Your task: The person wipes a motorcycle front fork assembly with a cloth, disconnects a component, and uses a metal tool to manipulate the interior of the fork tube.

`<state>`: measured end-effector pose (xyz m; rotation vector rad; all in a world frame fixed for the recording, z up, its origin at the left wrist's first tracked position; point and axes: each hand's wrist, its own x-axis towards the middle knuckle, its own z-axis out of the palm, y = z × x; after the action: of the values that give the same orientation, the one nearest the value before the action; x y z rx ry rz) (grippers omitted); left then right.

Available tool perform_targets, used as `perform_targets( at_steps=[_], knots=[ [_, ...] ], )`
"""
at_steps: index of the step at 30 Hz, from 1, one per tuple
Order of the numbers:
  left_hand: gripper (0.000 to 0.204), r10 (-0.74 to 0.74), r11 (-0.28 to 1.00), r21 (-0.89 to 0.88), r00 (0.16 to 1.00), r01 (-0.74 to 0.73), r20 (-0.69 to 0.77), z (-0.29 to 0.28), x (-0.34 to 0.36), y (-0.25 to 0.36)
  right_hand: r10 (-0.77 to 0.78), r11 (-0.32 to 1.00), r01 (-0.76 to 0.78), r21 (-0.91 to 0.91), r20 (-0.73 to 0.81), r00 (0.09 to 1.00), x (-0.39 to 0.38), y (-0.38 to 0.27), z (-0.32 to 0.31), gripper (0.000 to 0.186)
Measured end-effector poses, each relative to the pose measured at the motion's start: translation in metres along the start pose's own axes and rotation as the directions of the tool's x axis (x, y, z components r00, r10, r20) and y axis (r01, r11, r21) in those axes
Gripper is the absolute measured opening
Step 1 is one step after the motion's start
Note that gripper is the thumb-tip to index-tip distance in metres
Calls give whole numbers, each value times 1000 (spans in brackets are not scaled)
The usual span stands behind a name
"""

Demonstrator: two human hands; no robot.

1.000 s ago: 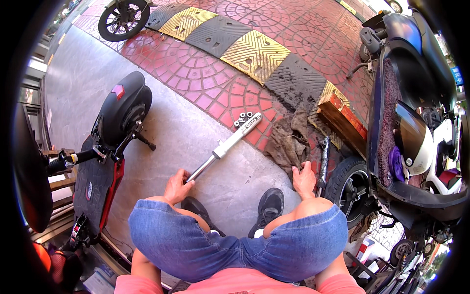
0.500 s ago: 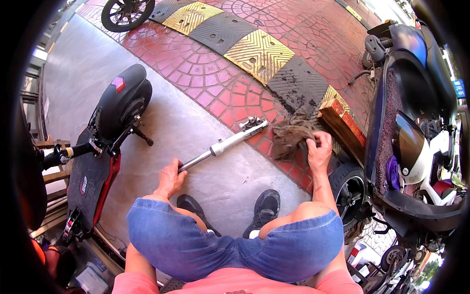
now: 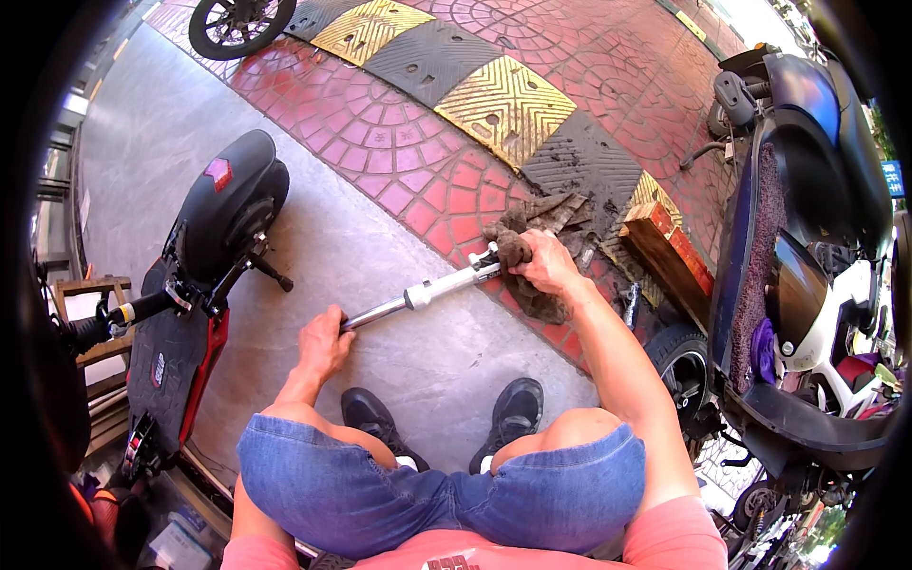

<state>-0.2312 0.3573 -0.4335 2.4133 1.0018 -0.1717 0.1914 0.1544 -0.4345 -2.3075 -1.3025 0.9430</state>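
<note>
Shock absorber top end hidden under rag, scooter front cut off

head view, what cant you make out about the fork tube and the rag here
- Far end of the fork tube: head view, covered by the brown rag and the right hand.
- Near end of the tube: hidden inside the left hand.
- What lies under the rag on the paving: covered by the cloth.
- Small metal part beside the right forearm: too small to identify.

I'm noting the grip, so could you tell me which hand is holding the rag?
The right hand presses the brown rag on the fork tube's far end; the left hand grips bare metal.
</note>
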Motion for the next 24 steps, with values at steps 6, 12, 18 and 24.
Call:
perform_targets(
  at_steps=[6, 12, 18, 24],
  knots=[
    [31, 26, 999, -38, 999, -25, 28, 1, -3, -6, -174, 975, 153, -164, -127, 977, 11, -1, 0, 32],
    [33, 23, 997, -70, 1000, -23, -6, -2, -3, -14, -54, 968, 100, 231, -199, 979, -8, 15, 6, 39],
    [34, 42, 996, -83, 999, -42, -3, 7, -1, -15, -36, 798, 172, 578, -239, 970, -27, 47, -39, 45],
    [33, 25, 998, -66, 1000, -25, 11, 6, 3, -13, -105, 994, 108, -16, 144, 984, 13, -17, -18, 56]
  ],
)
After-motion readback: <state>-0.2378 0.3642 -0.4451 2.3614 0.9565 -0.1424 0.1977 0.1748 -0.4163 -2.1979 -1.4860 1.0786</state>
